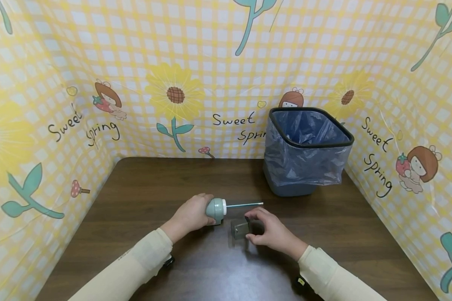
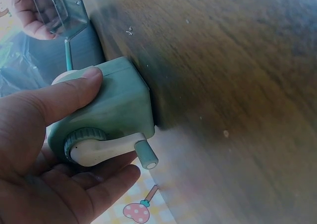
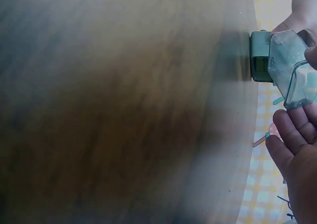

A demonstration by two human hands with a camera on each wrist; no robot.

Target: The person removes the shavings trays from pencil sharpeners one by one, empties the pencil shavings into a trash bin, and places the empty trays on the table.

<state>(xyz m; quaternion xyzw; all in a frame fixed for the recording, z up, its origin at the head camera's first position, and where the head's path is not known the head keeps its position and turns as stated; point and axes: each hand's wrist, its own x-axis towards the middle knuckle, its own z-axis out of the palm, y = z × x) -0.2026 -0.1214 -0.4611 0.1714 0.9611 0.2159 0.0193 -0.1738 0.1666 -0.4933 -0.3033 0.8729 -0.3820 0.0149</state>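
My left hand (image 1: 188, 215) grips a green hand-crank pencil sharpener (image 1: 215, 207) on the table. Its white crank (image 2: 106, 150) with a green knob faces the left wrist camera. From the sharpener's white front ring a teal pencil (image 1: 245, 205) points right. Between thumb and fingers, my right hand (image 1: 275, 235) holds a clear smoky shavings drawer (image 1: 241, 229), just right of the sharpener and apart from it. In the right wrist view the drawer (image 3: 286, 65) is see-through and partly covers the sharpener (image 3: 260, 45); an opening shows low in the sharpener's body.
A blue-grey trash bin (image 1: 290, 189) with a clear liner and black rim stands at the back right. Small pale crumbs (image 2: 130, 31) dot the dark wooden table (image 1: 173, 177). Yellow checked cloth (image 1: 218, 83) walls off the back and both sides.
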